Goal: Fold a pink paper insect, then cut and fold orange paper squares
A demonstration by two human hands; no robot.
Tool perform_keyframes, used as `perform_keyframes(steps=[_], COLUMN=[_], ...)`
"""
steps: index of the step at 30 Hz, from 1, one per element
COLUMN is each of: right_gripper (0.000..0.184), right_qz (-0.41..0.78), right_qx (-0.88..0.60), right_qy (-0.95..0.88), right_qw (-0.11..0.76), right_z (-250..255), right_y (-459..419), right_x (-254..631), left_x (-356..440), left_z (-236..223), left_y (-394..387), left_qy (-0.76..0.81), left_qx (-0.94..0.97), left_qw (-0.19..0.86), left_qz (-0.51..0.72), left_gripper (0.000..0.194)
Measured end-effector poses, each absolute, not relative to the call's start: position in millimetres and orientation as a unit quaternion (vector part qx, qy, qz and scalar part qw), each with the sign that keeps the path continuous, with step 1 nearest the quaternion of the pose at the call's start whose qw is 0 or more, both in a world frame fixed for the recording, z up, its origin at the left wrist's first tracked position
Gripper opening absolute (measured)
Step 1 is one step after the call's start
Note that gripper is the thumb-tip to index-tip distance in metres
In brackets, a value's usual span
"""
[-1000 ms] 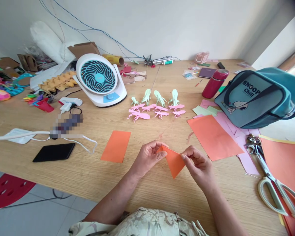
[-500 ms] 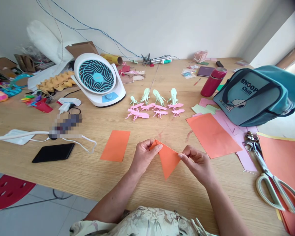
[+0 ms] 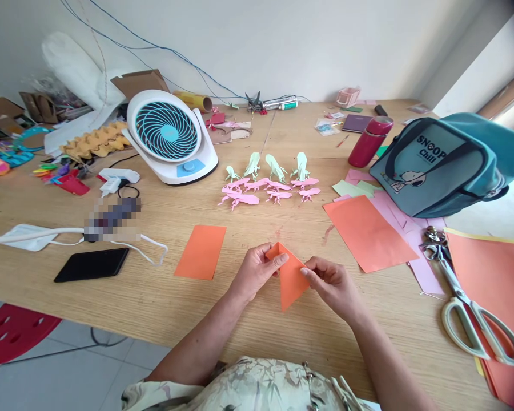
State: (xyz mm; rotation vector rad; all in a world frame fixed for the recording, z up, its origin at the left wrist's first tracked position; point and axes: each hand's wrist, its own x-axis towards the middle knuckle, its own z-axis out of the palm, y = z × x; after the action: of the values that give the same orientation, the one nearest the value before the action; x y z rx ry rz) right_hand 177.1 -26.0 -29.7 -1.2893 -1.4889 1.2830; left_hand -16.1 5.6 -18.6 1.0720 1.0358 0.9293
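Note:
Between my hands is a folded piece of orange paper (image 3: 292, 283), its lower point hanging toward me just over the table's front part. My left hand (image 3: 257, 271) pinches its upper left corner, thumb on the front face. With thumb and forefinger, my right hand (image 3: 330, 283) grips the right edge. An orange rectangular sheet (image 3: 200, 252) lies flat to the left. To the right, a larger orange sheet (image 3: 368, 234) rests partly over pink paper strips (image 3: 426, 277). Beyond my hands stand several pink folded-paper insects (image 3: 245, 198) and, behind them, several pale green ones (image 3: 275, 167).
Large scissors (image 3: 465, 299) lie on stacked orange sheets (image 3: 492, 268) at the right. A teal bag (image 3: 437, 165) and a red flask (image 3: 370, 141) stand behind. A white fan (image 3: 169, 137) is at the back left, with a black phone (image 3: 92, 265) and white cables (image 3: 156, 251) nearer.
My right hand has moved slightly left, closer to my left hand. The folded orange paper between them now looks narrower and more bent along its top edge.

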Motion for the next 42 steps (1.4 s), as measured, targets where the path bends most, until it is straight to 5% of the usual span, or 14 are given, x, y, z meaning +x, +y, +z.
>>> perform_keyframes(steps=[7, 12, 16, 25, 30, 42], right_gripper=[0.035, 0.022, 0.023, 0.026, 0.03, 0.029], right_qz=[0.483, 0.225, 0.155, 0.096, 0.094, 0.139], right_qx=[-0.549, -0.604, -0.553, -0.524, -0.525, -0.542], right_qy=[-0.547, -0.644, -0.728, -0.796, -0.794, -0.773], right_qw=[0.407, 0.412, 0.375, 0.287, 0.291, 0.299], right_z=[-34.2, -38.5, -45.1, -60.2, -62.8, -63.5], right_y=[-23.0, -37.6, -63.0, -78.0, -83.6, -91.2], right_x=[177.4, 178.6, 175.1, 171.5, 176.9, 185.3], left_x=[-16.2, -16.2, -11.0, -1.7, -2.8, 10.8], left_z=[-29.5, -37.4, -42.6, -57.7, -63.9, -51.2], left_y=[6.4, 5.3, 0.3, -11.5, -12.1, -13.0], left_qy=[0.483, 0.548, 0.581, 0.432, 0.436, 0.491], left_qx=[0.513, 0.639, 0.694, 0.89, 0.899, 0.868], left_qw=[0.624, 0.467, 0.358, 0.066, 0.044, 0.073], left_qz=[0.338, 0.269, 0.229, 0.128, 0.019, -0.005], left_gripper=[0.03, 0.024, 0.003, 0.048, 0.069, 0.069])
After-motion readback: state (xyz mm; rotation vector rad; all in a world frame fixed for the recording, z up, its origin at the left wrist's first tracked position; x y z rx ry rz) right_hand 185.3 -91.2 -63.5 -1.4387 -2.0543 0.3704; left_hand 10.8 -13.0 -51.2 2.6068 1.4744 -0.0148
